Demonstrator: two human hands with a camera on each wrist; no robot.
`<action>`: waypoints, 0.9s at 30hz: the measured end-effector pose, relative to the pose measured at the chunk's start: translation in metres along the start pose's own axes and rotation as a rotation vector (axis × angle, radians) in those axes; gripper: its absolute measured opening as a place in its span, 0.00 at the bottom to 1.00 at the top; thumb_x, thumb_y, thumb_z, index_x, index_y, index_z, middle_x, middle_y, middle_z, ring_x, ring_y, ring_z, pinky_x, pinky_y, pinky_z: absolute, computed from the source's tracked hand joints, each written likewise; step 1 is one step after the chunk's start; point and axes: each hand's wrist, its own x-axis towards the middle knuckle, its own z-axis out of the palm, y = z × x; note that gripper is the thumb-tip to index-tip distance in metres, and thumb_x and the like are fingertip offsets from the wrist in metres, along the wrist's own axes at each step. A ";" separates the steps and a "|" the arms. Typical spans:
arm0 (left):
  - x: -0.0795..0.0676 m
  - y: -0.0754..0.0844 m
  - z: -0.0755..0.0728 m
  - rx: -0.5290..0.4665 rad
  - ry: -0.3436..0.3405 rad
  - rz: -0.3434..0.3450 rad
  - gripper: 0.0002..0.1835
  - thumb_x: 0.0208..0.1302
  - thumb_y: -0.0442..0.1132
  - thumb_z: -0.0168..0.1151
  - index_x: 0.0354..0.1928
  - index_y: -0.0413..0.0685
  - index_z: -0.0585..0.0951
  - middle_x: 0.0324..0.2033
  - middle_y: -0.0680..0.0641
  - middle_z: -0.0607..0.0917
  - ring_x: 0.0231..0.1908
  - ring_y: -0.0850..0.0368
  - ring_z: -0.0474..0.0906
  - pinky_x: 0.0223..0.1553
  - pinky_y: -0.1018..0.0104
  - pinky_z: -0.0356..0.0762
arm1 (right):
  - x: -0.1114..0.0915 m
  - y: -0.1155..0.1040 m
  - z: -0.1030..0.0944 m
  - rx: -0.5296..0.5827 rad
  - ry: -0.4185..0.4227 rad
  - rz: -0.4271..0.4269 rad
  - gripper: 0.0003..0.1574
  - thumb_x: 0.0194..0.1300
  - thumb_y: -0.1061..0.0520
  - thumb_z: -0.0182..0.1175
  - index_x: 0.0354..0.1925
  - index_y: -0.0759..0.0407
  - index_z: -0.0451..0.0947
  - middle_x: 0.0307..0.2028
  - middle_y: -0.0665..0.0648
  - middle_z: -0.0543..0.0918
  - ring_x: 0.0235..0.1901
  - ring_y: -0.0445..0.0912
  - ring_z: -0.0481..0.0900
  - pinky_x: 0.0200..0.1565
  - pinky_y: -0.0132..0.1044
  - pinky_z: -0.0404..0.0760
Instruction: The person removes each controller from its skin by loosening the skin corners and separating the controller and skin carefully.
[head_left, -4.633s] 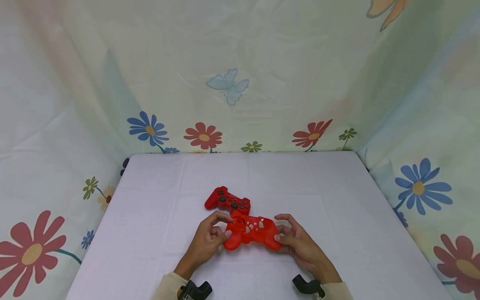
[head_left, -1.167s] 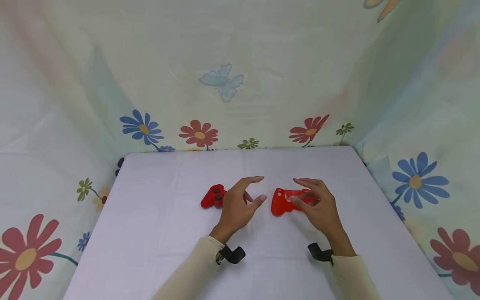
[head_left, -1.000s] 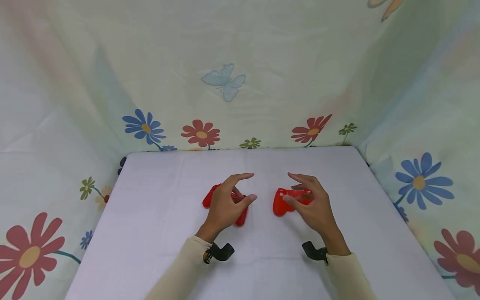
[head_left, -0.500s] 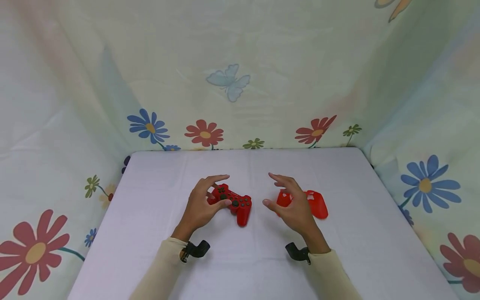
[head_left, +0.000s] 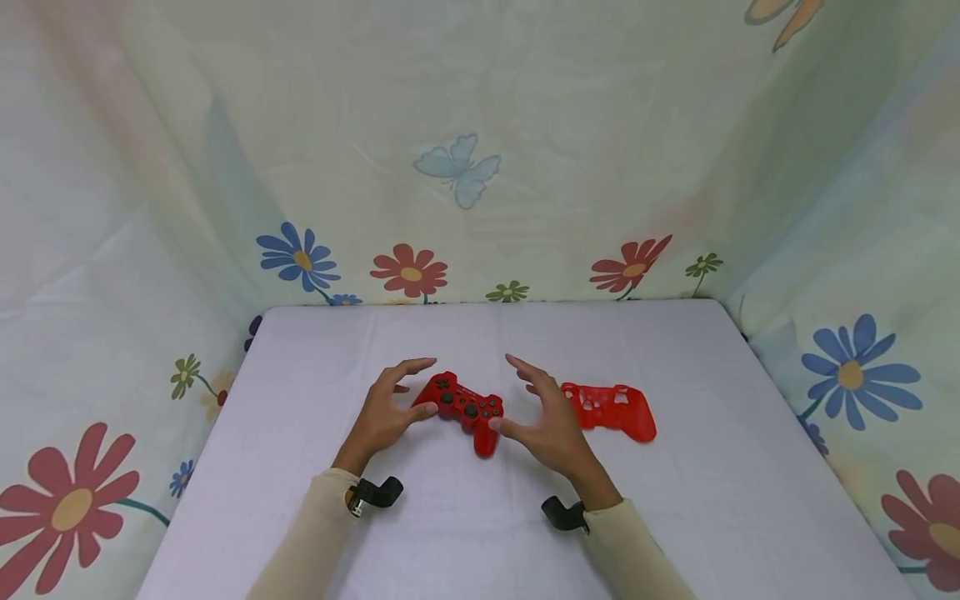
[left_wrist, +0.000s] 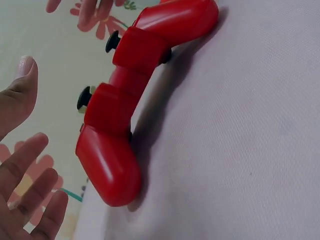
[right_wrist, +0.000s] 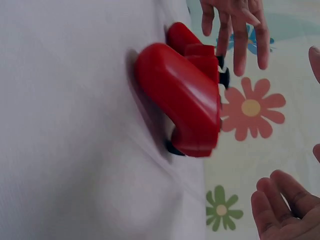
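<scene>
A red game controller (head_left: 467,403) with dark thumbsticks lies slanted on the white table, between my two hands. My left hand (head_left: 381,418) is at its left grip, fingers spread and thumb tip over the grip's edge. On the other side, my right hand (head_left: 553,427) hovers with the thumb beside the right grip and fingers apart. The left wrist view shows the controller (left_wrist: 120,102) from its near edge, with no fingers wrapped round it. To the right lies a red rubbery controller cover (head_left: 618,410) with cut-out holes, its left end partly behind my right hand.
The white cloth-covered table (head_left: 720,500) reaches back to a hanging flowered curtain (head_left: 600,150), which also closes off both sides. A black wrist camera (head_left: 378,493) sits on each forearm over beige sleeves.
Earlier both hands held the cover in front of the controller; it now lies at the right, let go. My hands have moved left, from near the cover to either side of the controller.
</scene>
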 end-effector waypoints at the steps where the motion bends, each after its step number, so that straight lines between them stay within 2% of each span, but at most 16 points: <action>1: 0.001 -0.004 0.000 -0.013 -0.005 -0.006 0.37 0.62 0.46 0.79 0.73 0.70 0.75 0.72 0.56 0.77 0.74 0.49 0.68 0.69 0.42 0.75 | 0.000 0.001 0.004 0.002 -0.011 0.015 0.61 0.57 0.49 0.82 0.81 0.31 0.61 0.78 0.50 0.68 0.76 0.56 0.68 0.71 0.64 0.73; 6: 0.008 -0.018 0.000 -0.059 -0.028 -0.020 0.36 0.64 0.43 0.78 0.73 0.69 0.75 0.72 0.57 0.77 0.74 0.48 0.69 0.69 0.40 0.74 | 0.001 0.004 0.021 0.022 -0.071 0.088 0.65 0.56 0.47 0.83 0.82 0.30 0.57 0.79 0.52 0.67 0.76 0.56 0.68 0.69 0.63 0.76; 12: 0.013 -0.028 0.004 -0.078 -0.086 -0.043 0.37 0.63 0.47 0.79 0.74 0.65 0.75 0.73 0.55 0.77 0.73 0.48 0.70 0.68 0.42 0.75 | 0.001 0.012 0.035 0.014 -0.108 0.145 0.66 0.55 0.45 0.84 0.82 0.28 0.56 0.79 0.54 0.69 0.77 0.55 0.68 0.71 0.59 0.75; 18: 0.015 -0.033 0.008 -0.060 -0.111 -0.041 0.38 0.62 0.47 0.79 0.74 0.66 0.75 0.71 0.56 0.79 0.70 0.52 0.72 0.65 0.48 0.75 | 0.003 0.018 0.045 -0.002 -0.096 0.174 0.64 0.56 0.48 0.84 0.81 0.29 0.59 0.76 0.55 0.74 0.74 0.54 0.74 0.72 0.57 0.74; 22: 0.016 -0.033 0.011 -0.058 -0.114 -0.024 0.38 0.62 0.48 0.79 0.73 0.68 0.76 0.70 0.56 0.81 0.68 0.51 0.74 0.66 0.47 0.73 | 0.003 0.018 0.048 -0.028 -0.076 0.218 0.62 0.56 0.49 0.83 0.80 0.31 0.61 0.73 0.55 0.77 0.70 0.54 0.78 0.70 0.55 0.77; 27: 0.014 -0.031 0.016 -0.026 -0.093 -0.044 0.37 0.61 0.45 0.80 0.71 0.72 0.77 0.67 0.56 0.82 0.59 0.51 0.76 0.63 0.49 0.74 | 0.003 0.017 0.050 -0.026 -0.043 0.252 0.58 0.57 0.52 0.83 0.78 0.33 0.64 0.71 0.54 0.78 0.67 0.54 0.81 0.66 0.51 0.82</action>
